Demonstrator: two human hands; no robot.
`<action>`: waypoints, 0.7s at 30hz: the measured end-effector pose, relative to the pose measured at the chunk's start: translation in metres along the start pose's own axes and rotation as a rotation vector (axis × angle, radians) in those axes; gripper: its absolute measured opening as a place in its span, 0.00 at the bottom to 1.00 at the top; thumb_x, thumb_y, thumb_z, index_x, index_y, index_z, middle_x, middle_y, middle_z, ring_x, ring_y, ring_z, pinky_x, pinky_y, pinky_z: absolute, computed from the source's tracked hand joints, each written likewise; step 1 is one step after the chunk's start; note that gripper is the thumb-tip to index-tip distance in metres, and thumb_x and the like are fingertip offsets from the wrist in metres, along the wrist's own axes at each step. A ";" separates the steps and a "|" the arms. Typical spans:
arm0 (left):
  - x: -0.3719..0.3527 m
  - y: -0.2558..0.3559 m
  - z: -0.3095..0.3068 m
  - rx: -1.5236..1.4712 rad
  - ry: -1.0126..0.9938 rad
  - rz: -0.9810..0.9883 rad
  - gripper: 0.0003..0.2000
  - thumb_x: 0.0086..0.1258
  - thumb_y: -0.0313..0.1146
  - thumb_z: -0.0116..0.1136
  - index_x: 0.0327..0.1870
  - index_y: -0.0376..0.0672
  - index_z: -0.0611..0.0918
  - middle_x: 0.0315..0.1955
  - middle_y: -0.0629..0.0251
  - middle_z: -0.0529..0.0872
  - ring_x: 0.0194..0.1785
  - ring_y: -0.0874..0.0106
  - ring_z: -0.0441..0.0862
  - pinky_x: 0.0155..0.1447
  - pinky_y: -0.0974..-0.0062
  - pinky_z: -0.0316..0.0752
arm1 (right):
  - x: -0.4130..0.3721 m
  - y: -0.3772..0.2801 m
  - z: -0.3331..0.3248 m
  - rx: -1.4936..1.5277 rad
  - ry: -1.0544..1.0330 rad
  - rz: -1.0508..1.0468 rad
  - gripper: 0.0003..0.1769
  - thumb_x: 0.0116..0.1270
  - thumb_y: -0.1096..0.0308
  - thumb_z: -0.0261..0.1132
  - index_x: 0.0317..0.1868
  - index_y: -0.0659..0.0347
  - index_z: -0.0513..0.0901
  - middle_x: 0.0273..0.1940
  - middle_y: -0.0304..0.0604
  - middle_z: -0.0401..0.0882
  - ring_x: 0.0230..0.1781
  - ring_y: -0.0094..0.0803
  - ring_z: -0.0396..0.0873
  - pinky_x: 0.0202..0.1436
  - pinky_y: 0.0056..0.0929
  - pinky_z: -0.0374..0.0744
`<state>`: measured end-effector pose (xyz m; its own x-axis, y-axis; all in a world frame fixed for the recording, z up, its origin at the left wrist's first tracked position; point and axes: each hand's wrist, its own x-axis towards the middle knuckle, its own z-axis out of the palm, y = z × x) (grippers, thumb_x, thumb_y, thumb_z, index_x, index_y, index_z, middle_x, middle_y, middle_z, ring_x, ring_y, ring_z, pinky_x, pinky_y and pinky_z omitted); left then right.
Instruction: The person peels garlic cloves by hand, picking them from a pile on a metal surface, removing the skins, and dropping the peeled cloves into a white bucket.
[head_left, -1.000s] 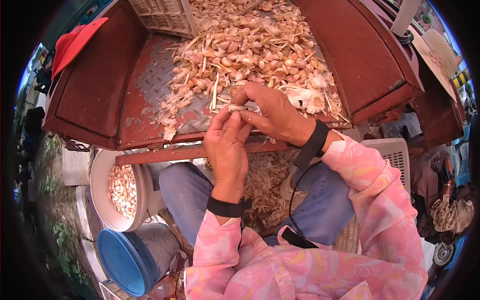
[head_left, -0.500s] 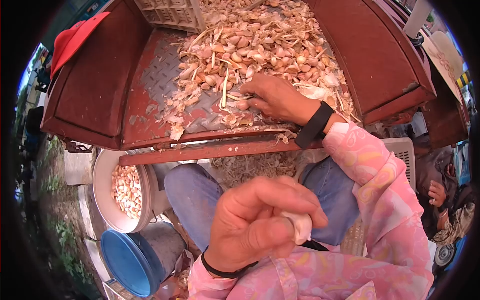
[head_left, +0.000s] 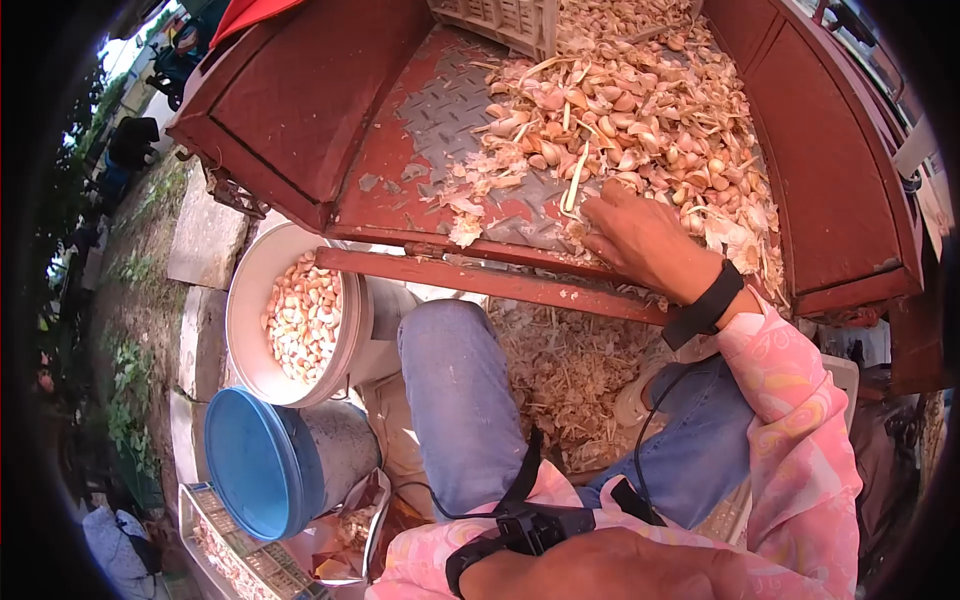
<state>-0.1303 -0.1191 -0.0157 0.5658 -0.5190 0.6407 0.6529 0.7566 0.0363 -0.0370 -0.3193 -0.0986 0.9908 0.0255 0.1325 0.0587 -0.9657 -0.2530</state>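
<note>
My right hand (head_left: 645, 240) rests at the near edge of a heap of garlic cloves (head_left: 640, 115) on the red metal cart bed. Its fingers are bent downward, with a gap between thumb and forefinger, and I see nothing held there. A pale green garlic stalk (head_left: 576, 178) lies just left of the fingers. My left hand (head_left: 620, 565) is low at the bottom edge, in front of my body; its fingertips are cut off by the frame, so what it holds is hidden.
Left of my knees, a white bucket (head_left: 245, 325) contains peeled-looking cloves. Below it stands a blue-lidded bucket (head_left: 250, 465), beside a crate (head_left: 245, 550). A plastic crate (head_left: 495, 22) sits on the cart bed. The cart's red front rail (head_left: 490, 280) crosses above my knees; husks (head_left: 570, 390) cover the ground.
My left hand, which held a garlic clove in front of me, has dropped to the bottom edge. My right hand stays by the heap, its pinch loosened. The view has shifted left and down.
</note>
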 end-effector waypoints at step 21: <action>-0.015 0.231 -0.078 1.755 0.961 0.343 0.16 0.67 0.31 0.54 0.53 0.34 0.74 0.44 0.60 0.79 0.38 0.81 0.76 0.41 0.86 0.70 | -0.013 0.010 -0.006 0.530 0.089 0.075 0.10 0.55 0.73 0.63 0.35 0.65 0.72 0.28 0.43 0.72 0.26 0.33 0.74 0.31 0.31 0.73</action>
<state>0.0510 0.0325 -0.0770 0.9515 0.1470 0.2704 -0.2782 0.0353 0.9599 -0.0498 -0.3305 -0.0969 0.9819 -0.0826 0.1706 0.0645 -0.7008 -0.7104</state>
